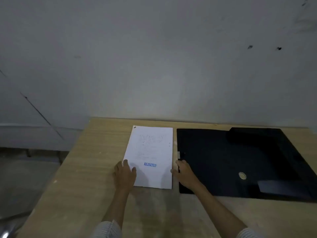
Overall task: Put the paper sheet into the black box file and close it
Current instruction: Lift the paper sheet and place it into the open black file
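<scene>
Sleeves: two light striped cuffs show at the bottom edge, one on each arm.
Counter (89, 177): pale wood, and it carries everything here.
Left hand (124, 174): it lies flat with the fingers spread out, holding nothing. The fingertips rest on the near left edge of the paper.
Right hand (184, 174): it sits just right of the paper, on the near left edge of the box file. The thumb touches the right edge of the paper. The fingers look loosely curled over the box file's edge, but I cannot tell if they grip it.
Paper sheet (151, 157): it lies flat on the counter between the two hands and reaches away past them. It is white.
Writing: the word "REJECTED" (150, 164) is stamped in blue, between the hands. The faint print farther up the page is too blurry to read.
Black box file (231, 162): it lies flat, just right of the paper and under the right hand. A round silver ring (242, 175) sits to the right of that hand.
Wall (154, 66): grey and plain, past the far end of the counter.
</scene>
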